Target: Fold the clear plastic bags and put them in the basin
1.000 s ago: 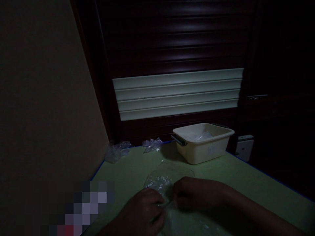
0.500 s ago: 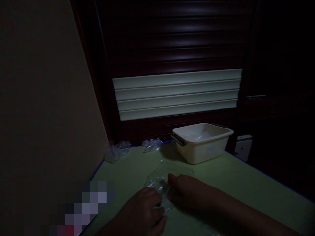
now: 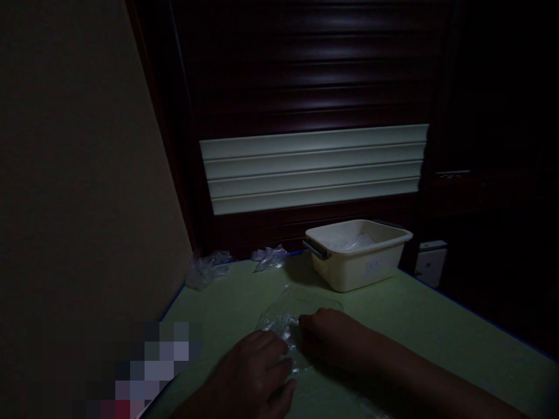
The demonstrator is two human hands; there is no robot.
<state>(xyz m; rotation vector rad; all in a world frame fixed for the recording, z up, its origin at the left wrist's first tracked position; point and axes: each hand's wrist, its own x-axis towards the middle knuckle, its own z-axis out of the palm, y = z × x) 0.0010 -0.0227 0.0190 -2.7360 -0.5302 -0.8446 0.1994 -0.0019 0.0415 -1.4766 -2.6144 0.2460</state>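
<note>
A clear plastic bag (image 3: 292, 311) lies flat on the green table (image 3: 419, 326) in front of me. My left hand (image 3: 255, 375) rests on its near left part with the fingers curled down onto the plastic. My right hand (image 3: 332, 337) lies just to the right, fingers bent and pressed on the same bag. The scene is dark, so the fingertips are hard to make out.
A cream plastic tub (image 3: 358, 253) with a dark handle stands at the back of the table, with clear plastic inside. Two crumpled clear bags (image 3: 207, 267) (image 3: 269, 256) lie at the back left by the wall. A dark shutter rises behind.
My right hand has slid a little to the left along the bag, closer to my left hand. My left hand has barely shifted.
</note>
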